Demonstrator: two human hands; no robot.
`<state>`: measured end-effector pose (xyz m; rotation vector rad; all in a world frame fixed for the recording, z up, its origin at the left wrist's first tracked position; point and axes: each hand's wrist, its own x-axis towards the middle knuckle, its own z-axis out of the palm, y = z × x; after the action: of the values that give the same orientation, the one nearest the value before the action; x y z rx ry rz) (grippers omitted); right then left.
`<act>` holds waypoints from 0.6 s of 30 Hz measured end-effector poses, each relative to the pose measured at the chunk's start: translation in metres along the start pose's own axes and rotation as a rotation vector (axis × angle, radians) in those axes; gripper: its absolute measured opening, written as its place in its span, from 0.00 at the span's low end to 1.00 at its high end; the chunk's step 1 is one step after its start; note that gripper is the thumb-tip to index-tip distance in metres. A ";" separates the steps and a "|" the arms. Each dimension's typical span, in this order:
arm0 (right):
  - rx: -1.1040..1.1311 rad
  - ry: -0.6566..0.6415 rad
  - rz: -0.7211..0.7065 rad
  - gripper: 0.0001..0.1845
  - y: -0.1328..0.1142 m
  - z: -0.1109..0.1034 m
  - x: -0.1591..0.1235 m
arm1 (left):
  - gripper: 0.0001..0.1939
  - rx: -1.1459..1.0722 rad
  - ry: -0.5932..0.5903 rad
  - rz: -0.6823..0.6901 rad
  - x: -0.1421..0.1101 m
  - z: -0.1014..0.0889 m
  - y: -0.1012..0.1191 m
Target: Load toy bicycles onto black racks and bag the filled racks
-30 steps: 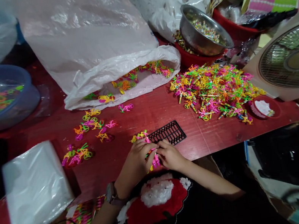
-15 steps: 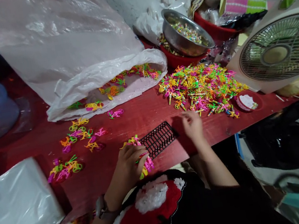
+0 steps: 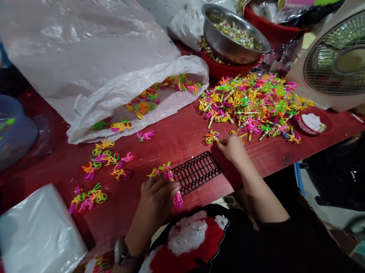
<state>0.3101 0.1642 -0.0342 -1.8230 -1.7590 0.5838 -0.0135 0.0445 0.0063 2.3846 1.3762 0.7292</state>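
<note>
A black slotted plastic rack [image 3: 197, 171] lies on the red table in front of me. My left hand [image 3: 158, 197] is curled over its left end, where several pink and yellow plastic bicycles [image 3: 165, 171] sit in a row, partly hidden by the fingers. To the right of the rack, my right hand [image 3: 233, 150] is closed, thumb and forefinger pinched at a small multicoloured plastic bicycle [image 3: 211, 137] with a short tube on it. Just beyond that hand is a big heap of similar plastic bicycles [image 3: 254, 102].
A white sack [image 3: 104, 117] lies open with bicycles inside; loose ones [image 3: 89, 197] lie left. A blue basin [image 3: 23, 136] and plastic bags [image 3: 40, 241] are farther left. A steel bowl [image 3: 223, 47], a small round container [image 3: 309, 124] and a fan [image 3: 354, 59] stand right.
My right hand has moved slightly left and down, and a small plastic bicycle now shows at its fingertips, apart from the heap. The rack has turned a little. The whole view has shifted.
</note>
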 end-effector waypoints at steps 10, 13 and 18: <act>0.466 -0.368 -0.396 0.06 -0.082 0.090 -0.046 | 0.04 -0.082 0.038 -0.007 0.002 -0.007 -0.002; 0.358 -0.372 -0.453 0.12 -0.083 0.101 -0.049 | 0.06 -0.084 0.034 -0.019 0.001 -0.007 -0.002; 0.224 -0.334 -0.507 0.11 -0.081 0.109 -0.052 | 0.05 -0.108 0.051 -0.029 -0.001 -0.004 -0.004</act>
<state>0.1748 0.1217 -0.0681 -1.1109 -2.1682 0.8635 -0.0189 0.0461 0.0070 2.2727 1.3528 0.8403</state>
